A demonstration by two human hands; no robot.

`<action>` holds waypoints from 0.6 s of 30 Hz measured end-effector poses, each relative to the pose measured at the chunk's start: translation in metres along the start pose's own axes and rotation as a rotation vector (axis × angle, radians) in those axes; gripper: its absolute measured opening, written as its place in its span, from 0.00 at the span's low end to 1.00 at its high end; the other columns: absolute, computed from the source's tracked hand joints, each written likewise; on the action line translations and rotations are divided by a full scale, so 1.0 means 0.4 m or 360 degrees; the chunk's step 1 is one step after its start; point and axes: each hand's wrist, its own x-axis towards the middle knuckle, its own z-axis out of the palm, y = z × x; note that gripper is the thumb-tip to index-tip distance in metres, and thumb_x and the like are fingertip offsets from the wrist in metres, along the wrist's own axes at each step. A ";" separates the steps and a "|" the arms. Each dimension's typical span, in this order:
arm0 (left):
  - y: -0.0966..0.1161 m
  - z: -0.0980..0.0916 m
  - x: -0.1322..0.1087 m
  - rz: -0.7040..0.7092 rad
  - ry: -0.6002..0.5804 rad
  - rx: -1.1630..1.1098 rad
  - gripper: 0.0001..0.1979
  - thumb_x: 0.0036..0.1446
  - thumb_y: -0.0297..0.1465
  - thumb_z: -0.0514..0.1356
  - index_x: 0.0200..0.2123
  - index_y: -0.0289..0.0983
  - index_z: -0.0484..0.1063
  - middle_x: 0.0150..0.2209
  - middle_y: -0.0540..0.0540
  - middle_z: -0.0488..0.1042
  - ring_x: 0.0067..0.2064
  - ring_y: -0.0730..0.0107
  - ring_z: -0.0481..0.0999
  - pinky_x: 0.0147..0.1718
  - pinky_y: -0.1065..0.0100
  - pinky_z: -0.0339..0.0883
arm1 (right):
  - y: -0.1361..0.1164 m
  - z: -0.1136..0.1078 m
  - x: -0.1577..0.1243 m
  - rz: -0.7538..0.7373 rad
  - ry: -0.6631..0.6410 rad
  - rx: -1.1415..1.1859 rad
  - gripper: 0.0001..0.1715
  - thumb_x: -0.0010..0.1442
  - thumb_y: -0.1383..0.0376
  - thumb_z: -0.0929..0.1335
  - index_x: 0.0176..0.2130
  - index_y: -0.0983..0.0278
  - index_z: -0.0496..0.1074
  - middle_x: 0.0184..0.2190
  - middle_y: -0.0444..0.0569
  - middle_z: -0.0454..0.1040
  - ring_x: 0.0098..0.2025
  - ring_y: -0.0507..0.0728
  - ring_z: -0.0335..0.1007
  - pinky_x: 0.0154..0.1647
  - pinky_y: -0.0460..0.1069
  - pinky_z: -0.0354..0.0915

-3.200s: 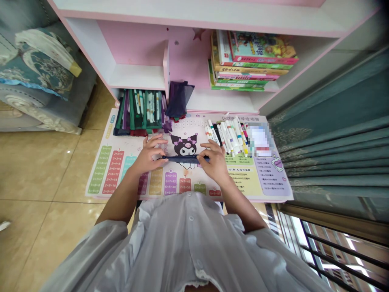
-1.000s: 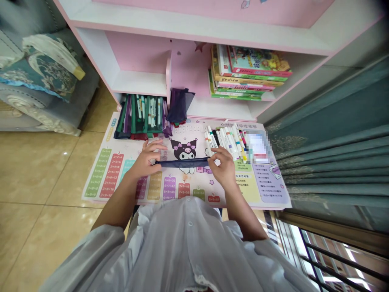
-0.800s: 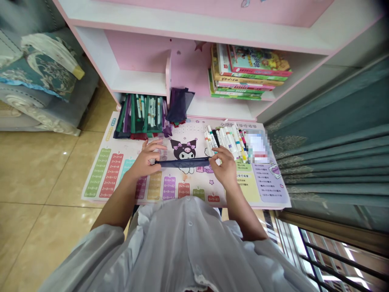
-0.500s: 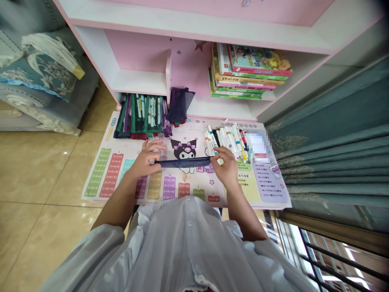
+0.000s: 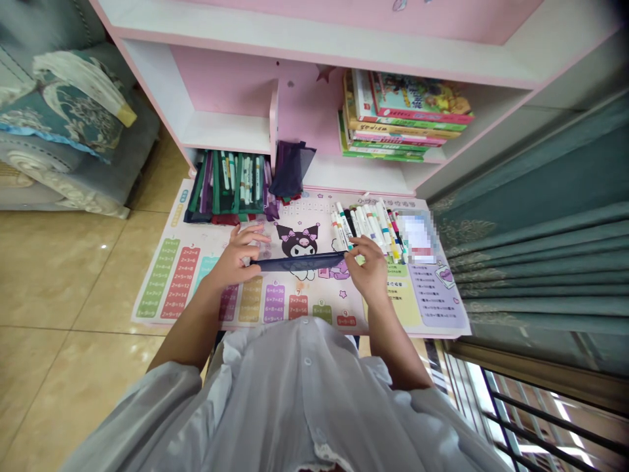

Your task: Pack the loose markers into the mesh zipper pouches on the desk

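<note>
The left hand point(image 5: 234, 261) fingers grasp the left end of the flat dark-blue mesh pouch point(image 5: 297, 263), located at the centre of the mat-covered surface point(image 5: 162, 275). The right hand point(image 5: 369, 267) meets its right end, just near of the row of white-barrelled markers point(image 5: 368, 223). Whether these fingers are clenched cannot be told.

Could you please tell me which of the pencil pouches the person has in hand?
The flat dark-blue fabric pouch: the left hand grips one end, with the right hand at the other. The green and purple marker-filled pouches stand untouched behind.
</note>
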 end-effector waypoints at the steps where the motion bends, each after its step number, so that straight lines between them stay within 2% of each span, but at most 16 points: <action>1: 0.000 0.000 -0.001 0.0006 0.0006 0.0001 0.10 0.44 0.28 0.56 0.17 0.38 0.57 0.50 0.47 0.77 0.64 0.52 0.63 0.66 0.42 0.43 | 0.003 0.000 0.001 0.0000 0.0013 0.0004 0.10 0.54 0.64 0.67 0.22 0.60 0.66 0.44 0.52 0.79 0.58 0.66 0.69 0.60 0.68 0.60; 8: -0.005 -0.006 -0.004 0.0020 0.0032 0.0006 0.09 0.44 0.27 0.56 0.17 0.38 0.58 0.50 0.49 0.77 0.64 0.52 0.63 0.64 0.44 0.49 | 0.016 0.012 0.006 0.0016 0.0026 0.0003 0.10 0.55 0.64 0.67 0.22 0.60 0.67 0.43 0.52 0.80 0.57 0.66 0.69 0.59 0.67 0.61; 11: -0.003 -0.009 -0.006 -0.0039 0.0067 -0.0029 0.10 0.43 0.28 0.56 0.16 0.38 0.56 0.50 0.49 0.77 0.64 0.51 0.62 0.62 0.44 0.53 | 0.006 0.020 0.007 0.0017 0.0030 -0.0002 0.10 0.55 0.63 0.67 0.23 0.60 0.68 0.43 0.52 0.79 0.56 0.65 0.70 0.58 0.67 0.62; 14: 0.000 -0.008 -0.010 -0.0107 0.0212 -0.0053 0.11 0.43 0.29 0.57 0.16 0.39 0.55 0.51 0.48 0.76 0.64 0.49 0.61 0.60 0.44 0.57 | -0.010 0.030 0.013 0.0032 0.0072 -0.0001 0.10 0.58 0.60 0.67 0.27 0.61 0.70 0.45 0.54 0.77 0.55 0.65 0.69 0.58 0.65 0.63; 18: 0.008 0.014 -0.013 -0.0181 0.0443 0.0049 0.12 0.44 0.29 0.59 0.16 0.39 0.56 0.52 0.48 0.75 0.64 0.50 0.61 0.60 0.42 0.58 | -0.040 0.064 0.017 0.0051 0.0326 -0.0007 0.16 0.60 0.51 0.68 0.38 0.61 0.70 0.50 0.58 0.71 0.58 0.64 0.65 0.59 0.64 0.62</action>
